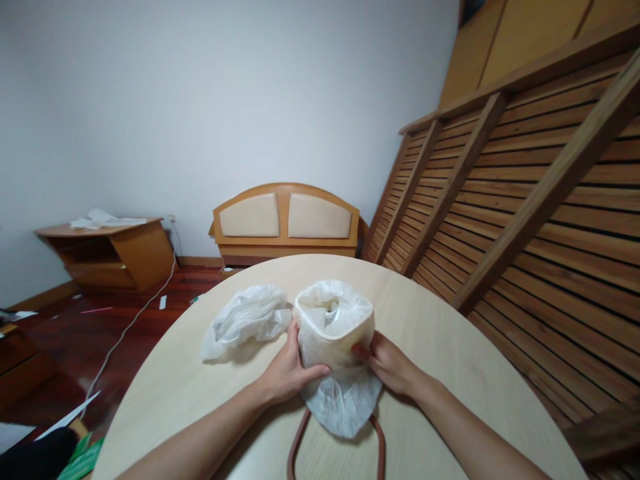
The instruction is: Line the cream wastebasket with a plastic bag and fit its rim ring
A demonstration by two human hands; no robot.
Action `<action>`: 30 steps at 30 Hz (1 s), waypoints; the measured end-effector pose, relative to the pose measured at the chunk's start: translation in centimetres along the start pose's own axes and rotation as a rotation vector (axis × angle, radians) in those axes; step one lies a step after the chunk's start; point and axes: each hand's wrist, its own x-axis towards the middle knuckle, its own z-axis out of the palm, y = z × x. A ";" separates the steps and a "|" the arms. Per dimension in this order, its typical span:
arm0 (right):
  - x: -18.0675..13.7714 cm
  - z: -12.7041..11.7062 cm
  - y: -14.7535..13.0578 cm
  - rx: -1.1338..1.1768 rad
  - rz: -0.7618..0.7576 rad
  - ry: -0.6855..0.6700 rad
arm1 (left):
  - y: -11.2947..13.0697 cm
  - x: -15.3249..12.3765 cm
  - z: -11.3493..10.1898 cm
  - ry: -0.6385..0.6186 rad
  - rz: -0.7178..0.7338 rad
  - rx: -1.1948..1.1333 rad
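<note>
A white, thin, crinkled bag (340, 400) stands near the middle of the round table (440, 373), its rolled mouth open and facing up. Something small and shiny, too unclear to name, shows inside the mouth. My left hand (293, 365) wraps the bag's left side, thumb across its front. On the right side my right hand (387, 360) grips it, with some fingers partly hidden by the bag. A brown strap loop (383, 447) comes out from under the bag toward me; where it attaches is hidden. Left of the bag lies a crumpled white plastic bag (250, 319).
Beyond the table a wooden headboard (284, 213) leans by the wall. A large slatted wooden frame (500, 173) leans along the right. At the left are a low cabinet (115, 257) with papers on top, a white cable (135, 323) and scattered papers on the dark red floor.
</note>
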 end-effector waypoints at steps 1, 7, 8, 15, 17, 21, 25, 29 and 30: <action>0.0 -0.3 0.2 0.006 0.007 -0.009 | 0.0 0.1 -0.2 -0.003 -0.007 0.007; 0.3 0.7 0.1 0.304 -0.073 0.218 | 0.4 0.9 -0.7 0.110 0.202 0.016; 0.4 1.2 -0.1 0.354 -0.082 0.237 | 0.5 1.0 -0.5 0.104 0.202 0.000; 0.9 1.8 -0.7 0.408 -0.004 0.054 | 0.9 0.6 0.9 0.069 0.069 -0.030; 0.6 1.3 -0.5 0.392 0.022 -0.060 | 0.8 0.4 0.9 0.069 0.067 -0.030; 0.1 0.4 -0.3 0.342 0.137 -0.180 | 0.5 0.0 0.6 0.045 0.067 0.000; -0.1 0.0 -0.6 0.383 0.059 -0.027 | 1.0 -0.1 0.0 0.002 0.103 0.007; 0.5 0.6 -1.4 0.494 -0.085 0.140 | 1.5 0.2 0.0 0.041 0.158 -0.067; 0.6 0.9 -1.5 0.508 -0.091 0.142 | 1.5 0.2 0.2 0.051 0.150 -0.084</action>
